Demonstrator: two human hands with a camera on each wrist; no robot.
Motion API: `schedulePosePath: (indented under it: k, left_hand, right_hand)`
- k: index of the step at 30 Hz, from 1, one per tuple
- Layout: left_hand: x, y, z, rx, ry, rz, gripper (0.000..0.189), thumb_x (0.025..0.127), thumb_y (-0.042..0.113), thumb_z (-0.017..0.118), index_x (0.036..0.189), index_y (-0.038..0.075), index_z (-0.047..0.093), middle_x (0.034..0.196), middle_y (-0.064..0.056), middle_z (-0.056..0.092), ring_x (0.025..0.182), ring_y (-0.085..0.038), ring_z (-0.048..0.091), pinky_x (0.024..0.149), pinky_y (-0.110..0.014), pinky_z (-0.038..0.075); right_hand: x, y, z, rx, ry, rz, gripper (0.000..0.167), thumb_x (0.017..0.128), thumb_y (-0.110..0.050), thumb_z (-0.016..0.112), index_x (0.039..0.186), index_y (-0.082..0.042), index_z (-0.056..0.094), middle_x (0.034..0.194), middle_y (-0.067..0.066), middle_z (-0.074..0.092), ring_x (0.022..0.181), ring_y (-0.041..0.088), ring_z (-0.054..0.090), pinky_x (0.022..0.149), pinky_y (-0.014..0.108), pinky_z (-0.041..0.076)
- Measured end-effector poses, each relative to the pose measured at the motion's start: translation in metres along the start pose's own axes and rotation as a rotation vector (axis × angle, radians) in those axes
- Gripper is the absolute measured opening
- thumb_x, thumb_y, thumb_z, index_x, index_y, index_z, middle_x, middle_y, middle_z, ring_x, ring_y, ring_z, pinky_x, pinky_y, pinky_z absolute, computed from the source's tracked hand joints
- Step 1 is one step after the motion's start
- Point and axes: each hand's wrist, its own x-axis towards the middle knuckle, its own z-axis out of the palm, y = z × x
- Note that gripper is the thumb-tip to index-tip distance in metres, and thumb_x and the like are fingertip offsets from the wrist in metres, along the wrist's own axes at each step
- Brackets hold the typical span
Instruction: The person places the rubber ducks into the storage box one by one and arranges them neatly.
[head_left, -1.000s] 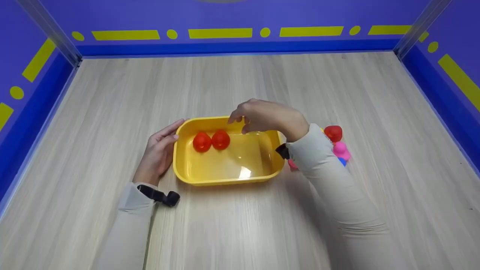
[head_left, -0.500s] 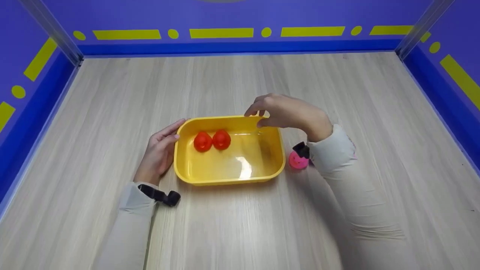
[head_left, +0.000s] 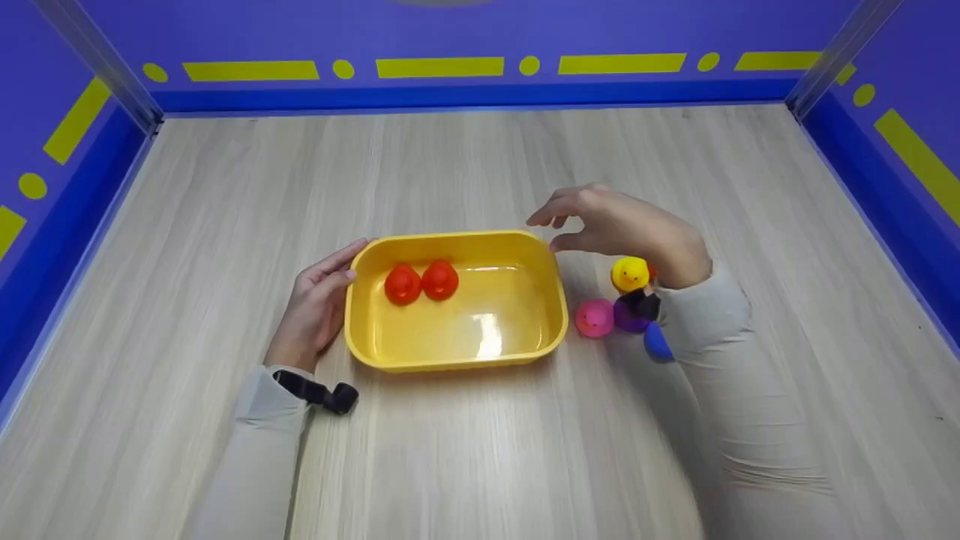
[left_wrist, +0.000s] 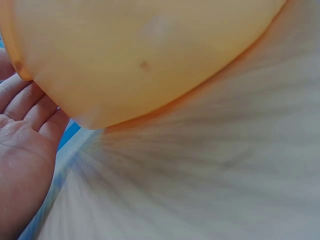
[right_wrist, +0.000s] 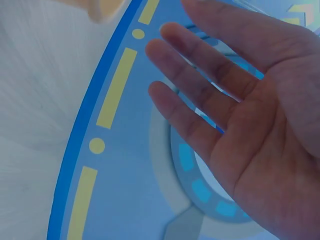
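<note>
A yellow plastic tub (head_left: pixel 457 366) sits on the table with two red rubber ducks (head_left: pixel 403 285) side by side in its left half. At the tub's left end, my left hand (head_left: pixel 315 304) grips the wall, thumb on the rim and fingers along the outside. The left wrist view shows the tub's side (left_wrist: pixel 150 65) close up beside that palm. My right hand (head_left: pixel 619 225) is raised by the tub's far right corner, fingers extended and thumb apart, holding nothing. Its palm (right_wrist: pixel 265 135) shows bare in the right wrist view.
Right of the tub, a pink duck (head_left: pixel 595 318), a yellow duck (head_left: pixel 630 274), a purple toy (head_left: pixel 628 319) and a blue toy (head_left: pixel 658 345) cluster under my right wrist. A bit of red (head_left: pixel 652 274) shows behind the yellow duck. Blue panels (head_left: pixel 480 97) border the table.
My right hand has moved right, from over the tub's inside to beyond its far right corner, uncovering the yellow duck and purple toy. The left hand, tub and red ducks stay put.
</note>
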Motion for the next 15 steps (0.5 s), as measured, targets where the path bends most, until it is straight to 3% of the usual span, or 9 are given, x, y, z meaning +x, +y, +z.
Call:
schedulePosePath:
  k: [7, 15]
  left_hand:
    - [-0.001, 0.000, 0.000, -0.009, 0.006, -0.005, 0.045, 0.090, -0.007, 0.044, 0.134, -0.007, 0.051, 0.123, -0.003, 0.066, 0.121, -0.015, 0.057, 0.103, -0.026, 0.047]
    - [0.000, 0.000, 0.001, -0.007, 0.011, 0.004, 0.044, 0.089, -0.008, 0.045, 0.132, -0.006, 0.053, 0.123, -0.003, 0.066, 0.122, -0.015, 0.056, 0.104, -0.026, 0.046]
  right_hand:
    - [-0.016, 0.015, -0.001, 0.004, -0.008, 0.101, 0.038, 0.084, -0.013, 0.072, 0.122, -0.012, 0.066, 0.118, 0.005, 0.067, 0.108, 0.024, 0.063, 0.091, 0.040, 0.056]
    - [-0.034, 0.034, -0.002, 0.074, -0.047, 0.187, 0.044, 0.085, -0.005, 0.069, 0.127, -0.017, 0.063, 0.121, 0.008, 0.065, 0.110, 0.027, 0.061, 0.091, 0.043, 0.056]
